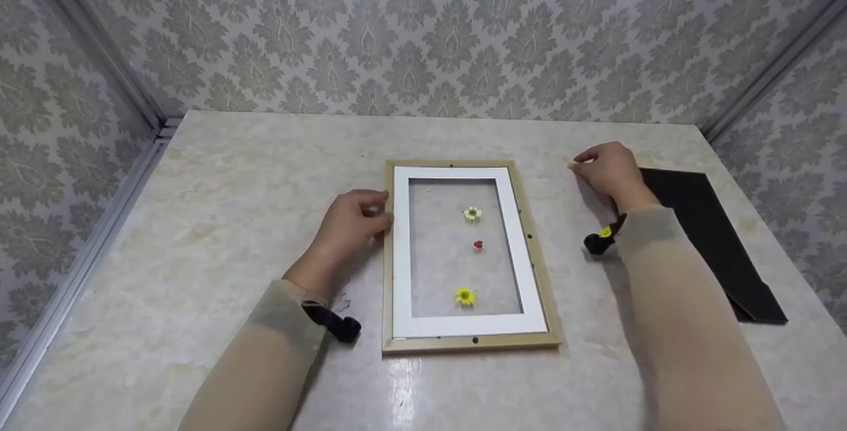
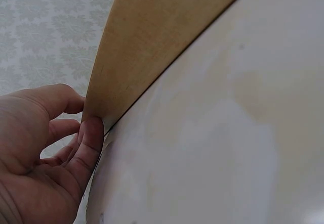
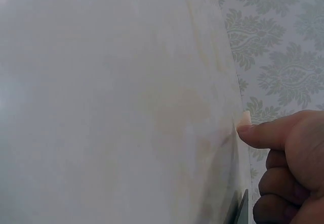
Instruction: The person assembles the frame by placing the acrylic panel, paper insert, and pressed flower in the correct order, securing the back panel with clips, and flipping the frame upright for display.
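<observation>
A light wooden picture frame with a white mat lies flat on the table. My left hand touches the frame's outer left side with thumb and fingertips. Inside the mat opening lie a white flower, a small red flower and a yellow flower. Out to the right of the frame, my right hand pinches a small pale piece between thumb and forefinger, its other fingers curled. Most of that piece is hidden, so I cannot tell its kind.
A black board, with a flap near its lower end, lies on the right of the marbled table, partly under my right forearm. Patterned walls stand behind and at both sides, with metal rails along their edges.
</observation>
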`<state>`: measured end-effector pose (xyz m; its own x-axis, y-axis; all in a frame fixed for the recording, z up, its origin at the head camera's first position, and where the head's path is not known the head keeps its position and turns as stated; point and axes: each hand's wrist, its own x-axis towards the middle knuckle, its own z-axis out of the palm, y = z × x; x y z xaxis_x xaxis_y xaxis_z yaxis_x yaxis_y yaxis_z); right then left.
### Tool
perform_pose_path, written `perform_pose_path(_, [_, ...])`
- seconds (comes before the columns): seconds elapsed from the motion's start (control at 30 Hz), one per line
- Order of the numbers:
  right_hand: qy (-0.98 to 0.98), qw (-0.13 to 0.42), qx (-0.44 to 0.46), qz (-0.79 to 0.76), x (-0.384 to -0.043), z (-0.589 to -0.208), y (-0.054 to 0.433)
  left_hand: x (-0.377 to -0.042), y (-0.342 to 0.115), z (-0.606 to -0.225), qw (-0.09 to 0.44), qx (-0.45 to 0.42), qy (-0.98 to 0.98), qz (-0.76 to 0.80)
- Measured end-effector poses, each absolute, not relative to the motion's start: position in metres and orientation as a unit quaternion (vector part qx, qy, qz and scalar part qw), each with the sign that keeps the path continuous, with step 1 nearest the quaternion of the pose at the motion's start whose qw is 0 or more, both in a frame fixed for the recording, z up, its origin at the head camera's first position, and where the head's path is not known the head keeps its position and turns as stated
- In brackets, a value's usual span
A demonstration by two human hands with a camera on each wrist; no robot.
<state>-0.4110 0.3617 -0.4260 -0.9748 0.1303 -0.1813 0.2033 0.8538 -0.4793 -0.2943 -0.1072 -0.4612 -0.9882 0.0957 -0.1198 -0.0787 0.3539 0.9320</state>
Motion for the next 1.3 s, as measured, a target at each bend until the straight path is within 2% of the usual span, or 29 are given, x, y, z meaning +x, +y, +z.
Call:
perform_pose_path(0.13, [0.963, 0.064, 0.078, -0.252, -0.406, -0.420, 0.357, -0.294, -0.107, -0.461, 0.077, 0.004, 0.820, 0.567])
perform_pose_path(0.33, [0.971, 0.033, 0.004, -0.237, -0.395, -0.406, 0.338, -0.292, -0.107, -0.464, 0.084, -0.004, 0.803, 0.590])
perform_pose_path(0.63, [0.971, 0.003, -0.078, -0.228, -0.370, -0.389, 0.271, -0.292, -0.106, -0.463, 0.084, 0.002, 0.804, 0.588])
perform_pose_path(0.97, [0.958, 0.035, -0.206, -0.196, -0.333, -0.393, 0.192, -0.292, -0.107, -0.463, 0.083, 0.000, 0.811, 0.579])
perform_pose_path(1.13, [0.947, 0.045, -0.264, -0.179, -0.323, -0.401, 0.169, -0.292, -0.106, -0.463, 0.080, -0.001, 0.808, 0.584])
perform_pose_path(1.3, [0.939, 0.063, -0.286, -0.178, -0.317, -0.408, 0.156, -0.293, -0.107, -0.463, 0.078, 0.008, 0.806, 0.586])
